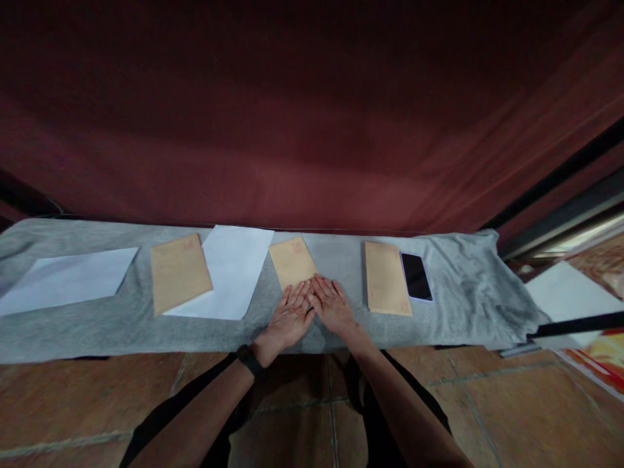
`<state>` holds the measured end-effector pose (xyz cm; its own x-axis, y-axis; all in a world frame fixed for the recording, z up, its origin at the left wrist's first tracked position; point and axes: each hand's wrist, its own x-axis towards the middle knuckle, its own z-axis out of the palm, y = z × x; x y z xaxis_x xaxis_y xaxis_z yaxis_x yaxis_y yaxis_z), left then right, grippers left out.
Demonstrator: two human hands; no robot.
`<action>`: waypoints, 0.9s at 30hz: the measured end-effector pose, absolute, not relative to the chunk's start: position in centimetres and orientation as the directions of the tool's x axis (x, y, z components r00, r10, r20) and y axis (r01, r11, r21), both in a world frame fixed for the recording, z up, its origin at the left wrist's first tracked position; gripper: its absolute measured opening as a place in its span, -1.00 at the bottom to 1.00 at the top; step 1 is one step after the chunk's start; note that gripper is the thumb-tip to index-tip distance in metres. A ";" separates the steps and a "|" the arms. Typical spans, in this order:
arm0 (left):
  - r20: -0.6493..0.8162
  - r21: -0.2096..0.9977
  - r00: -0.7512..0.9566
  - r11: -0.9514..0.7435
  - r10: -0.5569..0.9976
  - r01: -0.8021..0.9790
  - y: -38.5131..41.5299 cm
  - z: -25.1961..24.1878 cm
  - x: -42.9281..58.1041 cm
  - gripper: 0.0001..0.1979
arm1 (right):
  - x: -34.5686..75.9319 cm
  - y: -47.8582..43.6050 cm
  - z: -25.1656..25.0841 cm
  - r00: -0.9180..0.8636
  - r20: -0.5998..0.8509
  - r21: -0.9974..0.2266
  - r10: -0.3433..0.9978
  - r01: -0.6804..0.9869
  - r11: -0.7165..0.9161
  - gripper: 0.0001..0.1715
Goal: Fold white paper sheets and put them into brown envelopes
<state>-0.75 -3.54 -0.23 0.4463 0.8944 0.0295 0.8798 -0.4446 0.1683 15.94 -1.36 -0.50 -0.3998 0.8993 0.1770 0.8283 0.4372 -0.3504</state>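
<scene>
one small brown envelope [291, 257] lies on the grey cloth [336, 250] of the counter, its near end under two hands: the left hand [290, 317] and the right hand [332, 311] are both open and flat, palms down, fingers together, gripping nothing. to the left, one larger brown envelope [179, 273] overlaps one white sheet [241, 270]; a second white sheet [73, 276] lies farther left. to the right, brown envelopes [386, 276], perhaps stacked, too close to count, sit beside one phone [416, 276].

Grey cloth [341, 257] bears envelopes [291, 258], white sheets [238, 270], a phone [416, 276]
</scene>
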 end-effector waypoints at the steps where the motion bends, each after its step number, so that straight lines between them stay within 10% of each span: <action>1: 0.035 0.174 0.445 -0.444 0.895 0.879 -3.6 -0.3 -0.9 -0.40 | 15.8 -1.5 -0.6 -0.396 0.170 -0.335 0.902 0.838 0.431 -0.40; 20: -0.015 0.260 0.186 -0.175 0.983 0.949 7.0 0.7 0.2 -0.41 | 15.2 -1.8 -0.9 -0.363 0.181 -0.291 0.914 0.868 0.402 -0.36; 27: 0.129 0.773 -0.230 0.048 0.965 0.633 5.0 0.6 -1.9 -0.40 | 15.0 -1.5 -1.4 -0.333 0.181 -0.298 0.925 0.878 0.375 -0.35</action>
